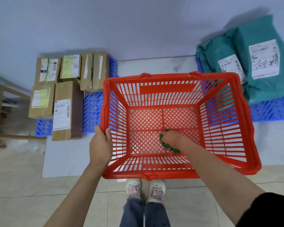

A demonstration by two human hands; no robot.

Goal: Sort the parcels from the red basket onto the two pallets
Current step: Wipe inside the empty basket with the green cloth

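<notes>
Both hands work at the red basket (pixel 179 125), a slatted plastic tub with a diamond-mesh floor. On my feed the left hand (pixel 100 145) grips the basket's near-left rim, thumb hooked inside over the edge. Reaching down inside, the right hand (pixel 172 138) curls its fingers around a small green object (pixel 168 145) with a bumpy edge on the mesh floor; I cannot tell what it is. Left of the basket, five brown cardboard boxes (pixel 64 89), taped and labelled, sit on a blue lattice pallet (pixel 93 108). Right of the basket, teal plastic mailer bags (pixel 252 63), soft and wrinkled with white labels, lie overlapping on a second blue pallet (pixel 272 110). Just below the basket, pale clogs (pixel 144 188) stand on beige tile.
</notes>
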